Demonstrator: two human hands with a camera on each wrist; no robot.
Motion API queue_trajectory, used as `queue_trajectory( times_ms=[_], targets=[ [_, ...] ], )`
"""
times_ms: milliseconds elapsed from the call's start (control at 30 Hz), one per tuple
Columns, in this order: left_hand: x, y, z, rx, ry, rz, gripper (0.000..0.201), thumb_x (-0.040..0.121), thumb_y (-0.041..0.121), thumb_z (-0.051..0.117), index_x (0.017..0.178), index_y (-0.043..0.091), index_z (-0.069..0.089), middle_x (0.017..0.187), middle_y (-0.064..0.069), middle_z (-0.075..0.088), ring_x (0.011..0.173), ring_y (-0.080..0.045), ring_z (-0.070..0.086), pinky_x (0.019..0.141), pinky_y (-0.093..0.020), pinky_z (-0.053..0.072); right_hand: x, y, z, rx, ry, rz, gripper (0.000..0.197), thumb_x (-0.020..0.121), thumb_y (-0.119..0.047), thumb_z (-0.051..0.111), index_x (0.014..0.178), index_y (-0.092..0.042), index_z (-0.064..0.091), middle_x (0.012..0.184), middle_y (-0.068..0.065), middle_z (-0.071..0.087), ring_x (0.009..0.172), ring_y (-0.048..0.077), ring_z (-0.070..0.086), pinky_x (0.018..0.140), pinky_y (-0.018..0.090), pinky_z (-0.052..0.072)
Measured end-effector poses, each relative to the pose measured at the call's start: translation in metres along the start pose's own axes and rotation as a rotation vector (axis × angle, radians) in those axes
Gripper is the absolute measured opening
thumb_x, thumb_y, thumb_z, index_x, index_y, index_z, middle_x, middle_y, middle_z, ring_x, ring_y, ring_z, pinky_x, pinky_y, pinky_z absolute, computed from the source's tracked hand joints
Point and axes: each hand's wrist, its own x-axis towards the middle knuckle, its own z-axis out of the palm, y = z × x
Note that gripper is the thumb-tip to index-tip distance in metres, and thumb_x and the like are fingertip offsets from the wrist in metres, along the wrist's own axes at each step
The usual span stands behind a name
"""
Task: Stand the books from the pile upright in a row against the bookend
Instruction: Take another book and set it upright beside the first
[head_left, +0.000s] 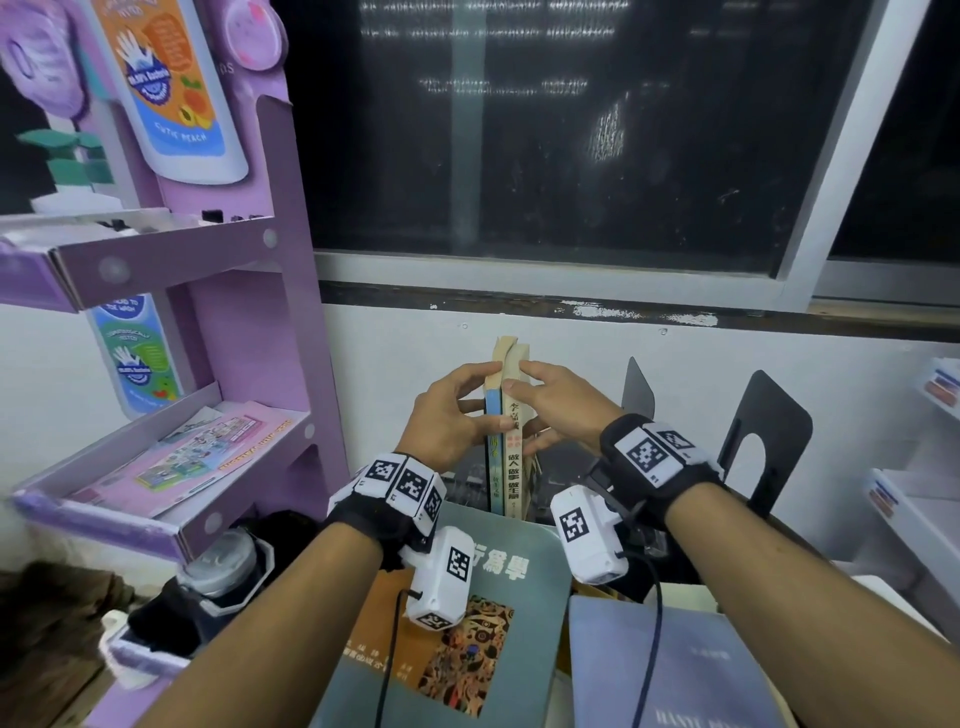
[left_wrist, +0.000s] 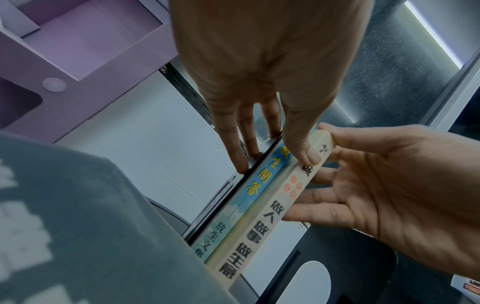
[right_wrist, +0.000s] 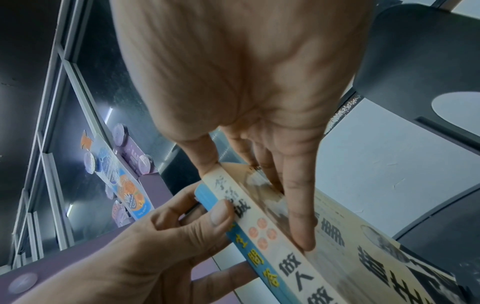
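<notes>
Two thin books stand upright side by side near the wall: a blue-spined book (head_left: 494, 457) (left_wrist: 259, 185) and, to its right, a cream-spined book (head_left: 515, 462) (left_wrist: 270, 218) (right_wrist: 350, 259). My left hand (head_left: 467, 400) (left_wrist: 272, 152) pinches them, with its fingers along a black bookend plate (left_wrist: 221, 203) left of the blue book and its thumb on the spines. My right hand (head_left: 540, 400) (right_wrist: 259, 185) holds the cream book, thumb at the top of its spine and fingers flat on its right cover. A grey-green book (head_left: 498, 597) and a blue-grey book (head_left: 670, 670) lie flat in front.
Two more black bookends (head_left: 640, 389) (head_left: 763, 441) stand to the right of the books. A purple cardboard display shelf (head_left: 270, 332) rises at the left. White trays (head_left: 914, 514) sit at the far right. A window sill runs behind.
</notes>
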Motion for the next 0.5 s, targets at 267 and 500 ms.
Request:
queue_trajectory(
  times_ms=[267,500],
  targets=[
    [-0.001,0.001,0.001,-0.034,0.032,0.004,0.054,0.073,-0.011,0.075,0.114,0.022,0.063,0.124,-0.002,0.067,0.096,-0.026,0.071,0.072,-0.046,0.061,0.003,0.002,0.002,-0.031,0.052,0.003,0.061,0.097,-0.036,0.054,0.150,-0.023,0.028,0.149,0.011,0.040,0.086,0.034,0.072,0.074,0.047,0.060],
    [-0.007,0.012,0.003,0.009,0.017,-0.019,0.057,0.075,-0.011,0.073,0.123,0.017,0.059,0.126,-0.001,0.065,0.088,-0.018,0.073,0.064,-0.031,0.060,-0.003,0.000,0.000,-0.047,0.024,0.026,0.063,0.098,-0.036,0.051,0.152,-0.024,0.021,0.140,0.012,0.047,0.087,0.033,0.071,0.077,0.046,0.059]
  ],
)
